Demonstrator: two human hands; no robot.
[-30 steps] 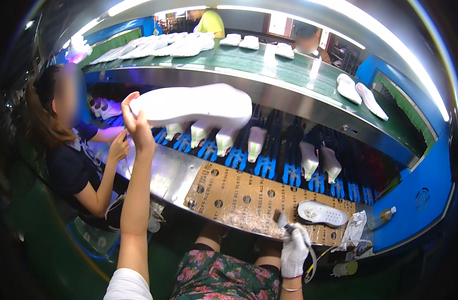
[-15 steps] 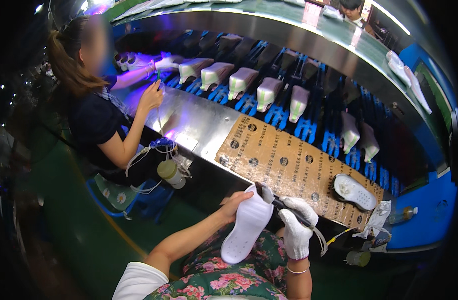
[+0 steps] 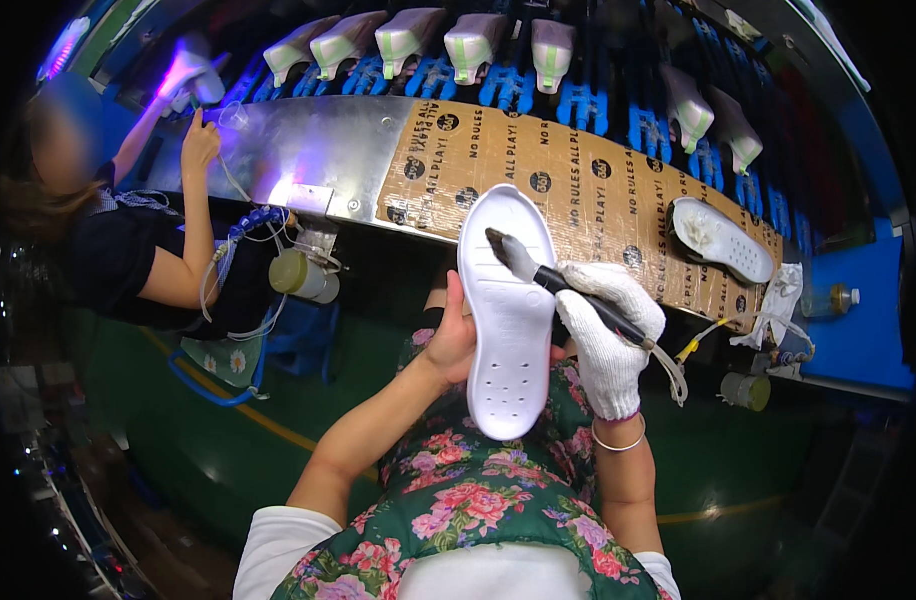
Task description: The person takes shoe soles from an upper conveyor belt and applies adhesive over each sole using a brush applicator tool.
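My bare left hand [image 3: 455, 340] grips a white shoe sole [image 3: 508, 340] by its left edge, the thumb along the side and the other fingers mostly behind it. The sole stands lengthwise before me, its hollow inner face turned up, with small holes in the lower half. In a white knitted glove, my right hand [image 3: 610, 325] is closed round a black-handled brush [image 3: 588, 300] with a thin hose at its back end. The dark bristles lie over the sole's upper part and seem to touch it.
Brown printed cardboard [image 3: 568, 190] covers the bench, with another sole [image 3: 723, 240] on its right side. Beyond, a row of pale shoe uppers [image 3: 475, 48] sits on blue holders. A crumpled cloth [image 3: 775, 305] and a bottle [image 3: 831, 299] lie at right. A co-worker [image 3: 128, 240] works at left.
The sole has turned more upright and its inner face now shows fully. The brush has moved from its top edge onto that face. My view has shifted, and the co-worker lifts a shoe piece.
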